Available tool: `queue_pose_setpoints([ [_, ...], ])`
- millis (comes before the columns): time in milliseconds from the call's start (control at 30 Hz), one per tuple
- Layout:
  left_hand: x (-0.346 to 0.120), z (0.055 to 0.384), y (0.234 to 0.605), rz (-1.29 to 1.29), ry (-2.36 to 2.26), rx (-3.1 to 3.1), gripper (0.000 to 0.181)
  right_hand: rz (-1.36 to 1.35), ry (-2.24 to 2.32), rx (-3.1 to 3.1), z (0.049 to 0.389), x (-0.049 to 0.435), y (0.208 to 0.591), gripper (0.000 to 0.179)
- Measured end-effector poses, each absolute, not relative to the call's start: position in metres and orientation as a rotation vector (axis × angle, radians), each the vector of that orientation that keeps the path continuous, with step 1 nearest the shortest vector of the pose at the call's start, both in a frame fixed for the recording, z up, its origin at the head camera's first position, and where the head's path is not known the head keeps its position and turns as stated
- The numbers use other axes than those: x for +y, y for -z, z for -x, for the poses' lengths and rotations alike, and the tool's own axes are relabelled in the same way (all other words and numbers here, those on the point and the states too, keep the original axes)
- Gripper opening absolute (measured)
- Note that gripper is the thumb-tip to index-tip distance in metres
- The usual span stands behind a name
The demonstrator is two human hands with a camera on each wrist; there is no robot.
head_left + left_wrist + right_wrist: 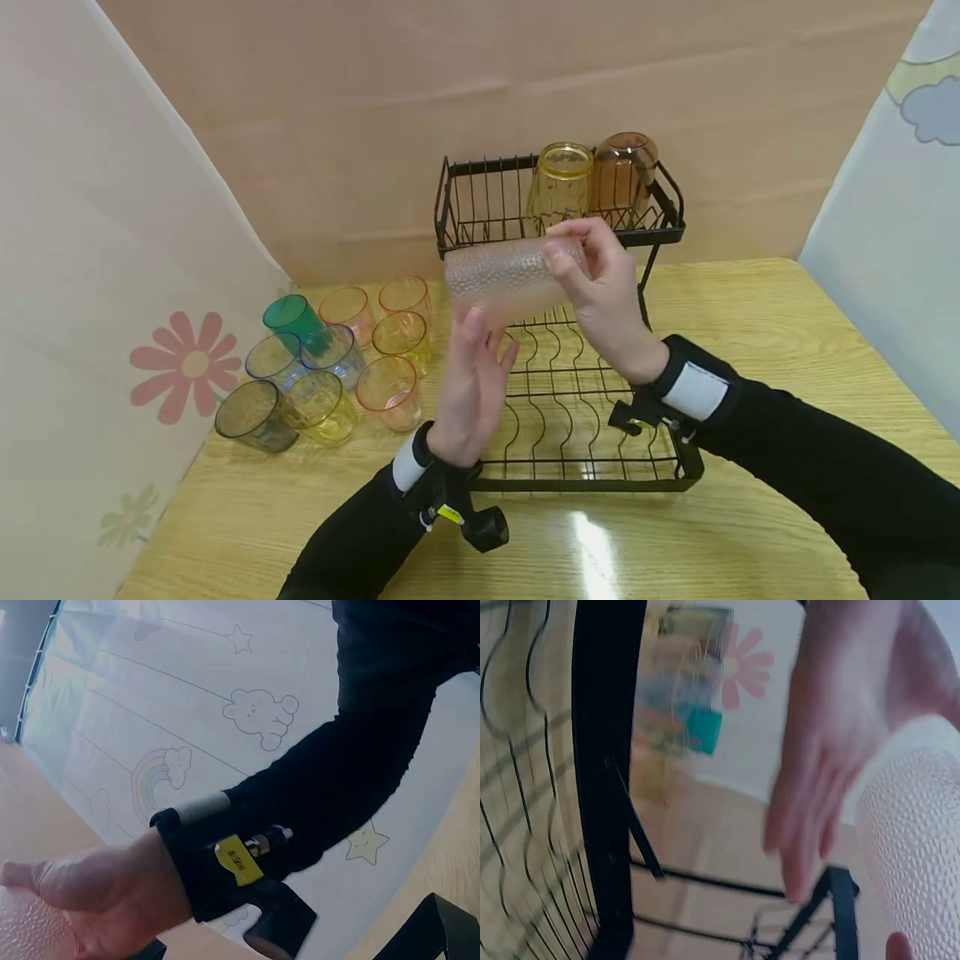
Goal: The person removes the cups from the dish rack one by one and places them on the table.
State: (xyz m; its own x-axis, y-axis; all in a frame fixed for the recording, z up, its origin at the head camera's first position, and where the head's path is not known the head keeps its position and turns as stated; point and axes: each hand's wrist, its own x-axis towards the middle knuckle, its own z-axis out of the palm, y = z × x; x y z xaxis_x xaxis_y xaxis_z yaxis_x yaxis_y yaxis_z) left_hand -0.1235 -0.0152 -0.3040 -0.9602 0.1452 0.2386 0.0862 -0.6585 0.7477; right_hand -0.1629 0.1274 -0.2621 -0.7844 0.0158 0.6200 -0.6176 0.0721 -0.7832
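Observation:
My right hand point(607, 296) grips one end of a clear, pinkish drinking glass point(506, 271) with a pebbled surface. The glass lies sideways in the air in front of the rack's upper tier. My left hand point(472, 392) touches its other end from below, thumb against the side. In the right wrist view, the left hand's fingers point(802, 817) stretch out straight beside the glass point(919, 847). Only a fingertip point(900, 946) of the right hand shows there. The left wrist view catches the left hand point(112, 900) against the pebbled glass point(34, 926).
Below the glass stands a black two-tier wire dish rack point(585, 485). On its upper tier are a yellow glass point(558, 192) and an amber-brown glass point(626, 175). Several coloured glasses cluster on the wooden table at left, among them a green one point(296, 321) and a grey one point(258, 417).

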Motion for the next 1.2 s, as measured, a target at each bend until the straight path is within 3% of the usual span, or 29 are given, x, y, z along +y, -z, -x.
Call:
queue_pose_setpoints([
  [267, -0.013, 0.128, 0.307, -0.347, -3.042, 1.111, 0.070, -0.504, -1.957, -1.840, 0.152, 0.105, 0.294, 0.029],
  [667, -0.029, 0.134, 0.318, -0.219, -3.058, 1.142, 0.061, -0.516, -2.010, -2.094, 0.140, 0.101, 0.313, 0.034],
  [933, -0.069, 0.126, 0.333, -0.250, -2.919, 1.366, 0.041, -0.959, -1.428, -2.717, 0.149, 0.121, 0.303, 0.046],
  [1200, -0.124, 0.106, 0.340, -0.144, -2.727, 1.644, 0.043, -1.435, -0.482, -2.764, 0.151, 0.139, 0.299, 0.057],
])
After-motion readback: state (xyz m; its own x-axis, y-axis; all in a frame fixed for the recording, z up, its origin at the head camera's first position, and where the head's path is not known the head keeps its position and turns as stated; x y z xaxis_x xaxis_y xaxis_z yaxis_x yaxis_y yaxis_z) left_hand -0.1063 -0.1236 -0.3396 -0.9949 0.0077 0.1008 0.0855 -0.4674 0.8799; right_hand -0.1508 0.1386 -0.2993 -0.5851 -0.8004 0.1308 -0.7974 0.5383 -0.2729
